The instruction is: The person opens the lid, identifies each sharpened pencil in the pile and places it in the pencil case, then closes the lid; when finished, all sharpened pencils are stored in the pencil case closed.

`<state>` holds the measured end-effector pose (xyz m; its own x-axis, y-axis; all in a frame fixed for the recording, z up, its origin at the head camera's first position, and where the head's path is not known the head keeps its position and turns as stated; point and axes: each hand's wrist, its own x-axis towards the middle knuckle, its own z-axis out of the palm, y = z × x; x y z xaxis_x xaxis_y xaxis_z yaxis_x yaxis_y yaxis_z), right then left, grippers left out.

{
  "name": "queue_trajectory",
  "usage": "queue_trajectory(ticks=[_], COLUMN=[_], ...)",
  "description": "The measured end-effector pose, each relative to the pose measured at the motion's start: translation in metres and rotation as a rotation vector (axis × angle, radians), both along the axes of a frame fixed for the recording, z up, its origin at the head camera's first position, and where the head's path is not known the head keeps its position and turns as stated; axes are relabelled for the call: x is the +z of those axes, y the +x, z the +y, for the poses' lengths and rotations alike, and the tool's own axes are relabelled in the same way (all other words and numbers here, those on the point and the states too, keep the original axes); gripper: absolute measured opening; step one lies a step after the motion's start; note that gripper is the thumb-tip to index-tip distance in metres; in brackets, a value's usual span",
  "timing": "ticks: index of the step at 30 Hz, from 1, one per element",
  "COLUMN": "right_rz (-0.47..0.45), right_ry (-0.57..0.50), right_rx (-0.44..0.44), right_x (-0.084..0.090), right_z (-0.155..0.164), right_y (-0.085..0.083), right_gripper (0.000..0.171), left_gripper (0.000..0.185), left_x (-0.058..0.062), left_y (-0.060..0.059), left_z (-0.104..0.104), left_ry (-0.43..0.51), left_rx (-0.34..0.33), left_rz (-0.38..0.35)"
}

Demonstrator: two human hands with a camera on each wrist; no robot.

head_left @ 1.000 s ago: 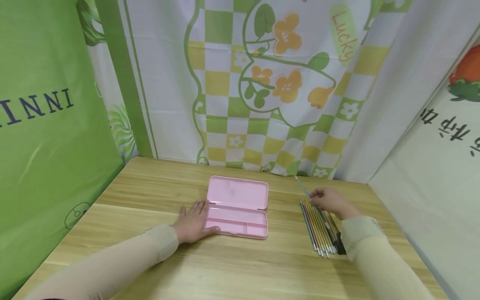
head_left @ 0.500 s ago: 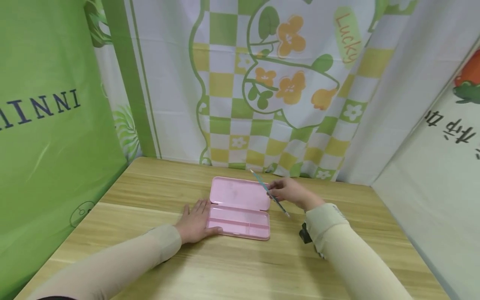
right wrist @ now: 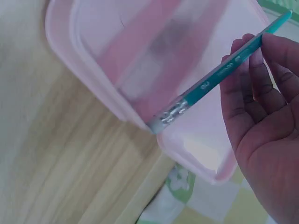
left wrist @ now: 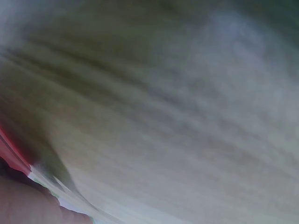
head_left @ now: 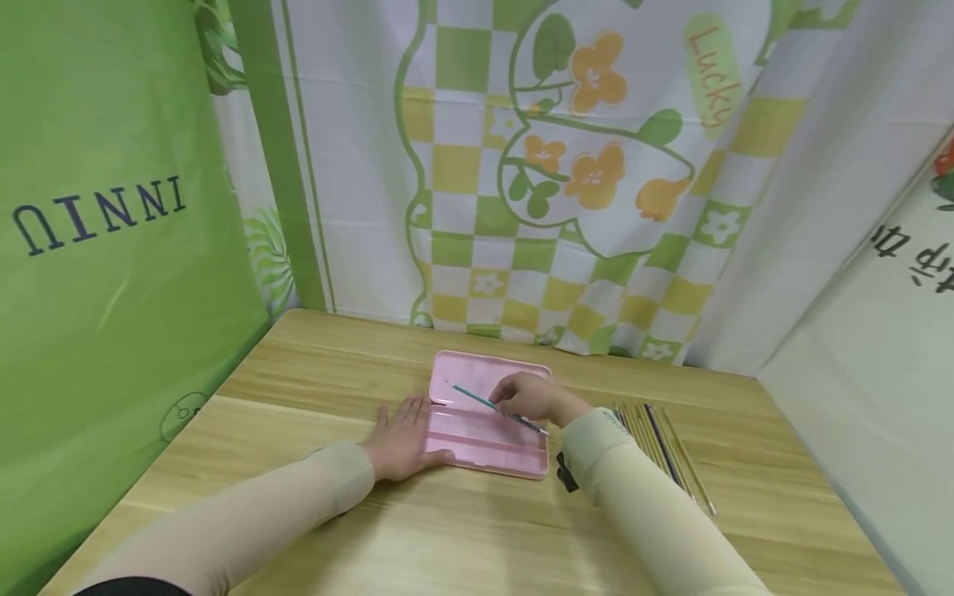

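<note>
Fingers (right wrist: 261,70) of the right hand (head_left: 531,399) pinched a teal pencil (head_left: 492,405) over the open pink case (head_left: 488,424); the left hand (head_left: 402,434) lay flat at its 9 o'clock edge. More pencils (head_left: 663,447) lay at 3 o'clock on the wooden counter (head_left: 313,372), curtains (head_left: 566,165) behind.

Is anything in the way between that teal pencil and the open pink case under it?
Nothing visible. The right hand holds the teal pencil just over the open pink case, whose tray looks bare. The left hand rests at the case's left edge, outside the tray. The other pencils lie off to the right.
</note>
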<state>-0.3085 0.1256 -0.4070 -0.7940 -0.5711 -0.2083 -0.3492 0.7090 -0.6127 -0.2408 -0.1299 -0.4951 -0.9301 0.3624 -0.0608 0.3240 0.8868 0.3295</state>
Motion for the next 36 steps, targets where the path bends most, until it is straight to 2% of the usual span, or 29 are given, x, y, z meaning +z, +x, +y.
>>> queue_trajectory(ticks=[7,11,20,27,36], right_rz=[0.091,0.094,0.14,0.153,0.207], right_ry=[0.05,0.085,0.144,0.173,0.226], right_rx=[0.074,0.075,0.098,0.098,0.126], right_x=[-0.016,-0.021,-0.026,-0.024,-0.027], right_z=[-0.013,-0.016,-0.019,-0.023,-0.025], right_y=[0.0,0.002,0.008,0.014,0.016], right_gripper=[0.01,0.011,0.005,0.008,0.014], left_gripper=[0.112,0.113,0.113,0.109,0.103], left_x=[0.001,0.001,-0.001,-0.004,-0.003], left_y=[0.001,0.001,-0.003,-0.006,-0.009], left_z=[0.0,0.001,-0.002,-0.013,-0.02], left_ry=[-0.002,0.013,-0.021,-0.111,-0.065], left_rx=[0.003,-0.005,-0.001,-0.062,-0.099], left_rz=[-0.007,-0.002,0.03,0.044,0.029])
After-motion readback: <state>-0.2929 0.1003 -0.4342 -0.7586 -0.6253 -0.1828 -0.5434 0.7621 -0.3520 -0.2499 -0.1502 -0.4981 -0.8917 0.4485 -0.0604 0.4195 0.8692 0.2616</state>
